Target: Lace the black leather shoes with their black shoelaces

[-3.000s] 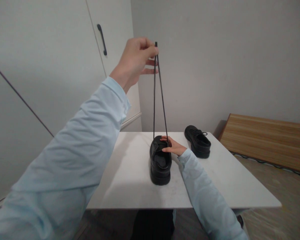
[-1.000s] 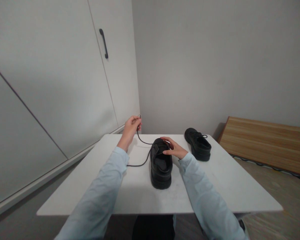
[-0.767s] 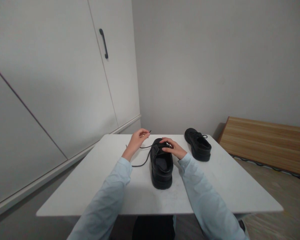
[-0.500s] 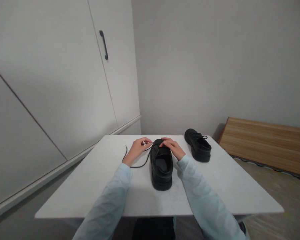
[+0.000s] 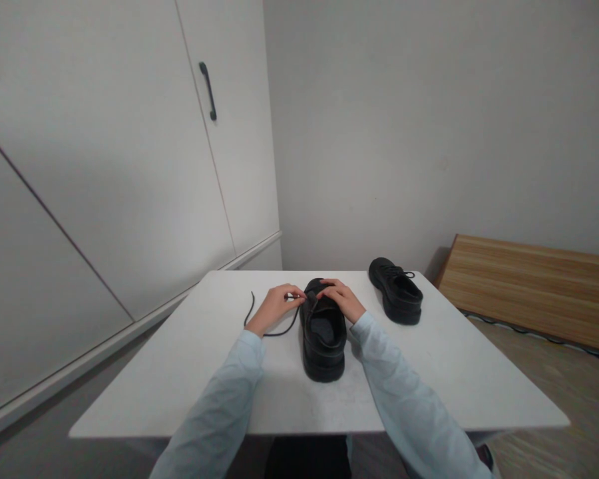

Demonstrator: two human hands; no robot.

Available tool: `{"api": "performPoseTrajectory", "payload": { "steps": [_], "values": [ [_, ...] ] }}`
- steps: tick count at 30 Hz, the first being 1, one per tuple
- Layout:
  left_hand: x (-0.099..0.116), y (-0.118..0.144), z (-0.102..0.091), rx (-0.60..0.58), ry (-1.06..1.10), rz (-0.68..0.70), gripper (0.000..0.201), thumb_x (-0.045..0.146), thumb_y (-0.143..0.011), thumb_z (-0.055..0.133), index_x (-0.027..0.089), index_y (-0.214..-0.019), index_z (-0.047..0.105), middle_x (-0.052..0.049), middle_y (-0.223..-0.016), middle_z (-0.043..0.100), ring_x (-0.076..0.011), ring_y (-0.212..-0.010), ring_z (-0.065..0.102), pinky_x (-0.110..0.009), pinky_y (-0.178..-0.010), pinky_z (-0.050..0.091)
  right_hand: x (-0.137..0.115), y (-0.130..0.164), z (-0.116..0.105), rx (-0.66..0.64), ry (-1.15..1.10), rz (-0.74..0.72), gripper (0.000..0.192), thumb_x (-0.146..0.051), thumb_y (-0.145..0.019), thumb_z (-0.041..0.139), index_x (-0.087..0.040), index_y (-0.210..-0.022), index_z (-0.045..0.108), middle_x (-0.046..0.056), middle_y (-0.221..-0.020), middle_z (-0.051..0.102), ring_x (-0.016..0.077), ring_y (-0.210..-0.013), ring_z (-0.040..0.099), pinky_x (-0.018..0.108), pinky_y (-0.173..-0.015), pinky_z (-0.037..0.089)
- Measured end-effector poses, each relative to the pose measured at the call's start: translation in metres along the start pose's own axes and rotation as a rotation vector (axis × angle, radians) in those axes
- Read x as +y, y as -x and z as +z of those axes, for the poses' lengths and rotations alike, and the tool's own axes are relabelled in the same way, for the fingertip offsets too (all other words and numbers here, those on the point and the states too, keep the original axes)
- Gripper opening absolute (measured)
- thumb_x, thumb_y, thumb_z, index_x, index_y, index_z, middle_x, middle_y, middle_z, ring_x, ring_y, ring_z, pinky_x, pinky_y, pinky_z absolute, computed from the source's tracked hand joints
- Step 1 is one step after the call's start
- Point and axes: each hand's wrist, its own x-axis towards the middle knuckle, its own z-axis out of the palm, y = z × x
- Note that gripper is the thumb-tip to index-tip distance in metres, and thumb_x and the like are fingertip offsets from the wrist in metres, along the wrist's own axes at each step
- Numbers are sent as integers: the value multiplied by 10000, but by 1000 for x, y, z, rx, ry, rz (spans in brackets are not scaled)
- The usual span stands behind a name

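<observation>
I have the near black shoe [image 5: 323,364] in the middle of my view, upright on the white table, its toe pointing away from the wearer and its heel towards the near edge. I judge that this direction leaves the front flaps within reach of both hands. A dark lace [image 5: 281,333] curves out from the shoe's left side over the tabletop, its loose end lying beyond the left wrist.

The left hand [image 5: 274,307] pinches a piece of that lace between thumb and fingers, right at the left flap; I take the close hold as a way of controlling a thin, limp cord. The right hand [image 5: 343,299] comes over the shoe's front from the other side, fingers bent onto the upper, seemingly to steady it. Whether those fingertips grip a flap or merely press, I cannot tell from here.

The shoe's mouth faces up, and in it I make out only dark lining and the insole. Farther off, near the table's [image 5: 454,382] far right corner, stands the second shoe [image 5: 403,311], its lacing drawn across and a small loop sticking out; its inside is too dark to read. On the left, the tall cabinet [image 5: 130,146] is closed, so its contents are hidden from me.
</observation>
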Motion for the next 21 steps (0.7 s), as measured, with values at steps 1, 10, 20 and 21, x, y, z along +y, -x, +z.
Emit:
{"api": "performPoseTrajectory", "payload": {
  "steps": [1,10,20,21],
  "values": [
    [1,0,1,5,-3,3,179,322,-753,594,207,-817,717,-43,-841,704,-182,-808,611,-258,-693,447,1,0,0,-1,9,-3,248,-271,-782,514,-236,-726,754,52,-1060,637,237,-1122,506,382,-1032,323],
    [9,-1,6,52,54,-58,132,295,-719,648,201,-798,697,-37,-816,714,-183,-766,629,-276,-715,460,10,-3,3,-9,86,-39,187,-186,-705,602,-246,-781,762,67,-1144,603,258,-1115,516,433,-1040,320],
    [11,-2,13,86,65,-63,188,359,-770,585,211,-746,697,-36,-795,715,-202,-766,632,-309,-759,468,10,-4,5,-13,96,-10,157,-147,-627,660,-246,-704,754,56,-1119,604,263,-1100,529,440,-1029,340],
    [10,-3,14,96,65,-69,194,366,-767,588,210,-741,700,-38,-793,716,-202,-760,630,-310,-757,468,9,-4,6,-7,103,-2,153,-140,-620,663,-243,-689,752,57,-1113,603,263,-1096,531,437,-1027,341]
  ]
}}
